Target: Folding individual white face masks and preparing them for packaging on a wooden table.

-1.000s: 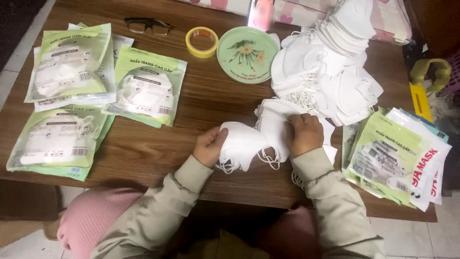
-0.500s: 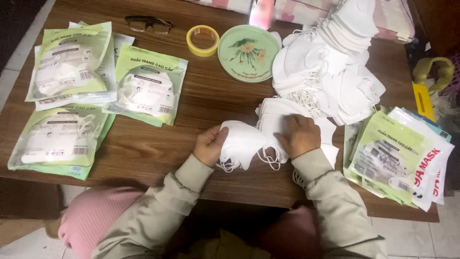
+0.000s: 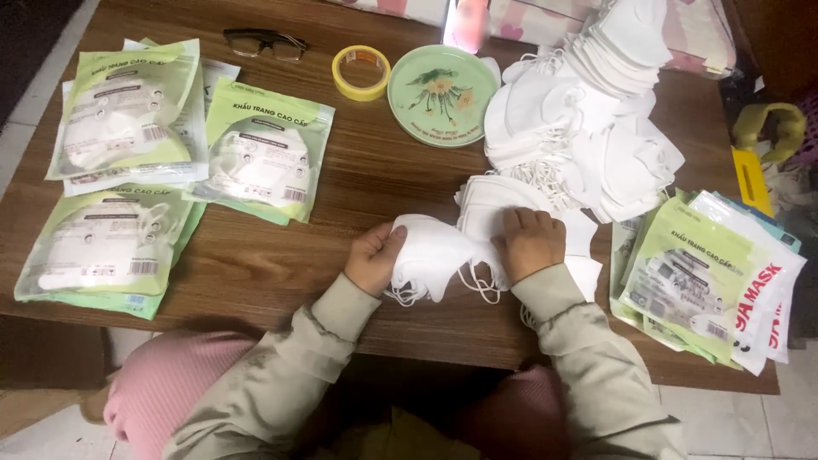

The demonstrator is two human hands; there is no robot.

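Left of frame: mask packets (image 3: 170, 162) on table (image 3: 375, 196)
Top centre: tape roll (image 3: 360, 71), round tray (image 3: 442, 94)
Upper right: loose mask heap (image 3: 588, 119)
Right edge: empty pouches (image 3: 707, 273)

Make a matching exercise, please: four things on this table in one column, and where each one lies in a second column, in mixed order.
Things:
1. eyeglasses
2. roll of yellow tape
3. round green tray
4. small stack of white masks

Places:
A. between the left hand and the right hand
B. at the far edge, left of the tape
C. just left of the big pile of white masks
D. between the eyeglasses and the tray

Pairs: 1-B, 2-D, 3-C, 4-A
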